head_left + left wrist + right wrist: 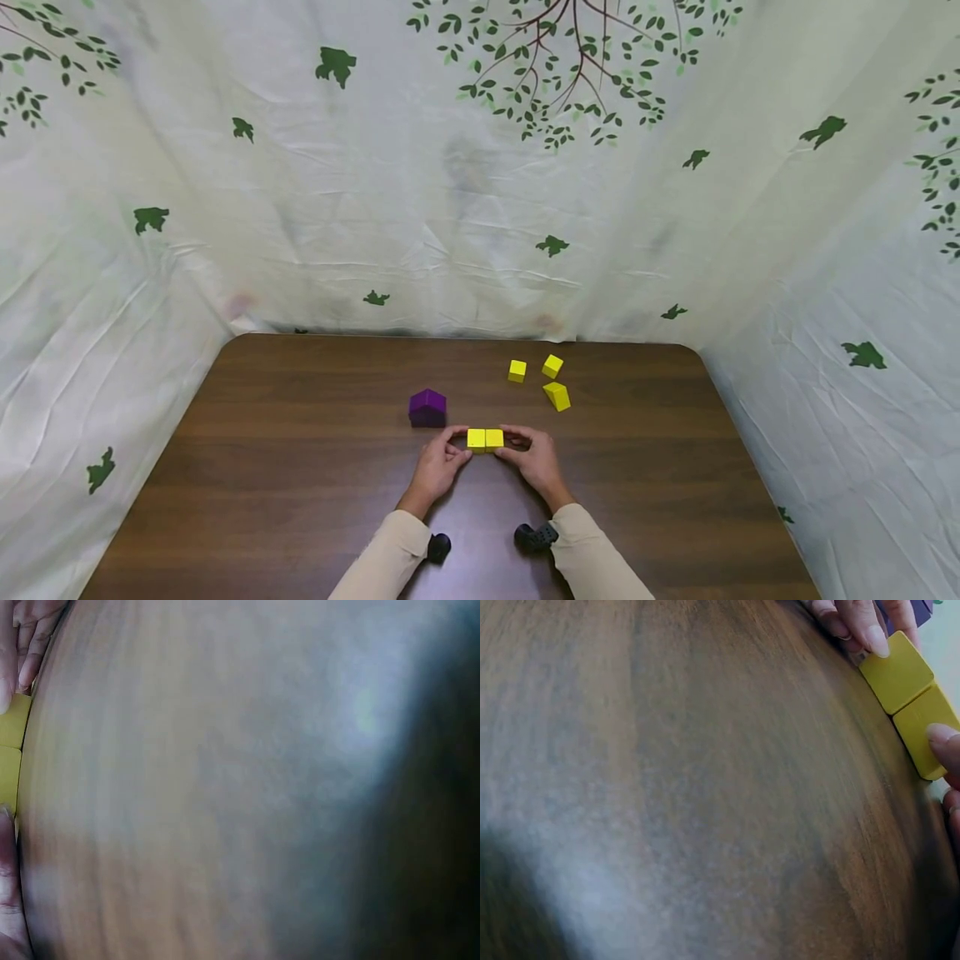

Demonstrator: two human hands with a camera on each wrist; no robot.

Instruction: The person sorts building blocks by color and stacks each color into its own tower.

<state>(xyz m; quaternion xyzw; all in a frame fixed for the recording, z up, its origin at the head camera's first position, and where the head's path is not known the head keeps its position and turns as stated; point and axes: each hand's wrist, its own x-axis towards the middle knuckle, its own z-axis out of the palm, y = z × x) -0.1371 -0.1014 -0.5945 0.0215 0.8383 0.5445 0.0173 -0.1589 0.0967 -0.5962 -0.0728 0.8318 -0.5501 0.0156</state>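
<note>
Two yellow blocks lie side by side on the table, their faces meeting at a thin seam. My left hand (pixel 437 468) pinches the left yellow block (pixel 476 441), thumb on the near side and fingers around the far side. The right yellow block (pixel 494 440) is pinched likewise by my right hand (pixel 537 463). In the right wrist view the left block (pixel 897 671) and right block (pixel 922 727) show close up, with a thumb on each. Only the edges of both blocks appear in the left wrist view. A purple block with a peaked top (pixel 427 408) stands just beyond my left hand.
Behind my right hand lie a small yellow cube (pixel 517 372), another tilted yellow cube (pixel 552 367) and a slanted yellow block (pixel 557 397). The brown wooden table (pixel 300 467) ends at a pale leaf-patterned cloth (pixel 450 208) at the back and sides.
</note>
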